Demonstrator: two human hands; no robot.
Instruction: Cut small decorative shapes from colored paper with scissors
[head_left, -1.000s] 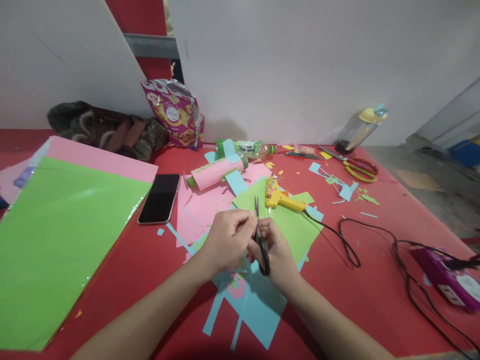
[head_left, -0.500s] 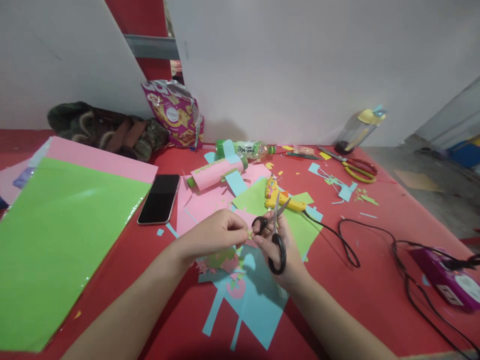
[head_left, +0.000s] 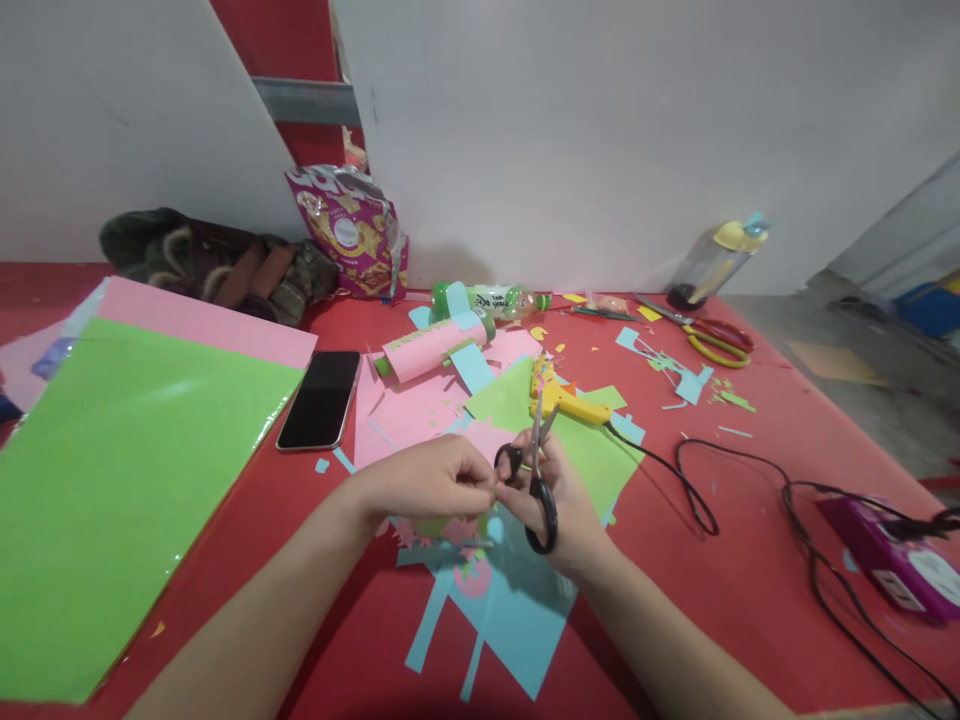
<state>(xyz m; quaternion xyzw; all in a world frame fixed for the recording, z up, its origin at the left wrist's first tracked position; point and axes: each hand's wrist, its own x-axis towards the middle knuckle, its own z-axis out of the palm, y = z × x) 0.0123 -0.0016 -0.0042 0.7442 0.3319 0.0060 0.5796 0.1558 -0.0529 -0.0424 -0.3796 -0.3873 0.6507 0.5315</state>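
Note:
My right hand point(head_left: 559, 505) holds a pair of black-handled scissors point(head_left: 541, 510), blades pointing away from me and slightly apart. Its thumb and fingertips meet those of my left hand point(head_left: 442, 478), which is closed in a pinch. Whatever lies between the fingertips is too small to make out. Below the hands is a light blue paper sheet point(head_left: 517, 630) with cut strips and a pink paper ring point(head_left: 472, 577) on it. Small pink and green cut-outs point(head_left: 427, 535) are heaped beside the ring, partly hidden by my left hand.
A yellow glue gun point(head_left: 574, 403) lies on green paper, its cord running to a purple power strip point(head_left: 892, 560). A pink-wrapped roll point(head_left: 435, 348), a green bottle point(head_left: 495, 300), a phone point(head_left: 321, 400), green sheets point(head_left: 150, 480) and larger scissors point(head_left: 712, 340) surround the work area.
My right hand has shifted slightly left with the scissors, whose blades now point more directly away. My left hand has dipped slightly, and the fingertips have come closer together.

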